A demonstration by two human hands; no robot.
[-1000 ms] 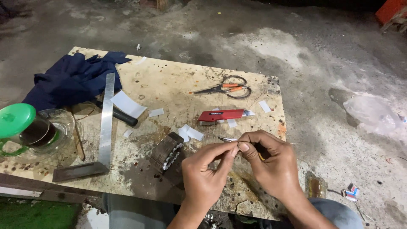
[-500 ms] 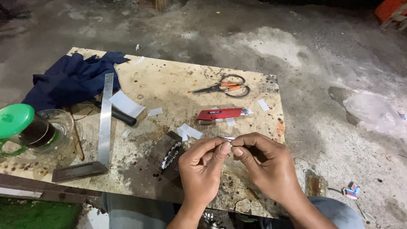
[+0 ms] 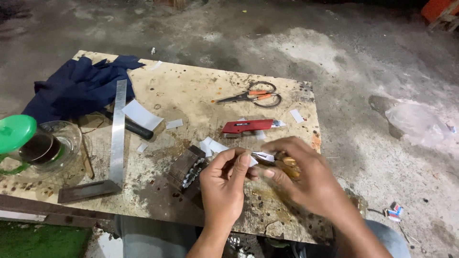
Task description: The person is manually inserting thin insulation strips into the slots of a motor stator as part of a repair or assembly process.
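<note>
The left hand [image 3: 224, 188] and right hand [image 3: 306, 179] together pinched a small white paper slip [image 3: 262, 156] (thin, limp, easily torn). It looked feather-light, best gripped at its edges with fingertips.

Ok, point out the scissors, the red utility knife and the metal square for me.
scissors [image 3: 249, 97]: head view, on the pivot.
red utility knife [image 3: 246, 126]: head view, middle of the red body.
metal square [image 3: 117, 129]: head view, on the steel blade.

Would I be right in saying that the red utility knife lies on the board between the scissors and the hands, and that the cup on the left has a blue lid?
Not quite: the head view shows the cup's lid is green, not blue. The rest holds: the red utility knife lies on the board between the scissors and the left hand and right hand.
</note>
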